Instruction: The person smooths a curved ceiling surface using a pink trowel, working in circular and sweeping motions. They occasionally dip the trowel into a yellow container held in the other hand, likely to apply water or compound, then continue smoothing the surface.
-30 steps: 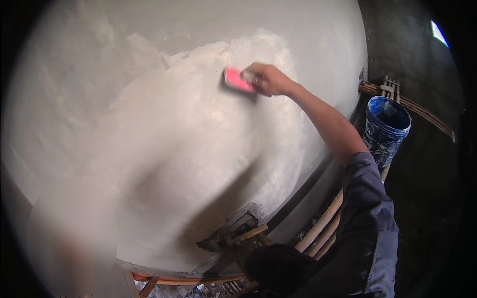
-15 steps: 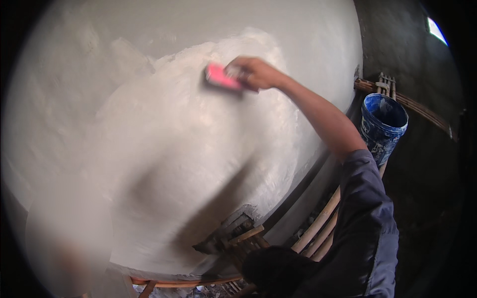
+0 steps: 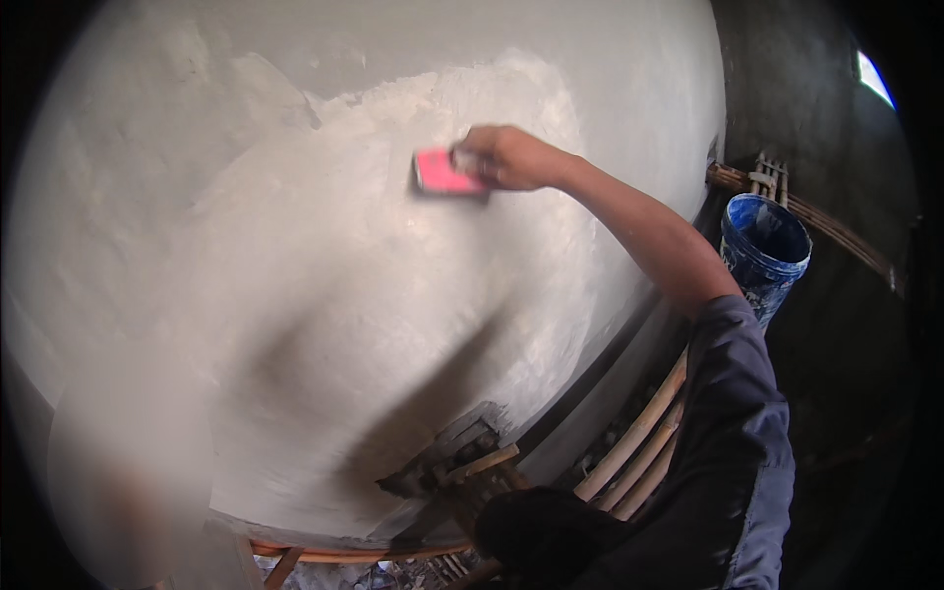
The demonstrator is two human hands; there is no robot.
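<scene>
My right hand (image 3: 509, 157) is closed around a pink flat block (image 3: 444, 172), which looks like a sanding block or small float; motion blur hides its exact kind. The block lies against a pale, whitish patch on the grey plastered wall (image 3: 639, 88), or very near it. My bare right forearm stretches up and left from a dark sleeve. My left hand is not in view.
A blue bucket (image 3: 765, 241) smeared with white stands at the right beside tied bamboo poles (image 3: 843, 239). More poles (image 3: 634, 433) run below my arm. A dark recess (image 3: 447, 447) with wood pieces breaks the lower wall. A blurred patch covers the lower left.
My right hand and the pink block have slid slightly down the wall. The whole view has shifted a little.
</scene>
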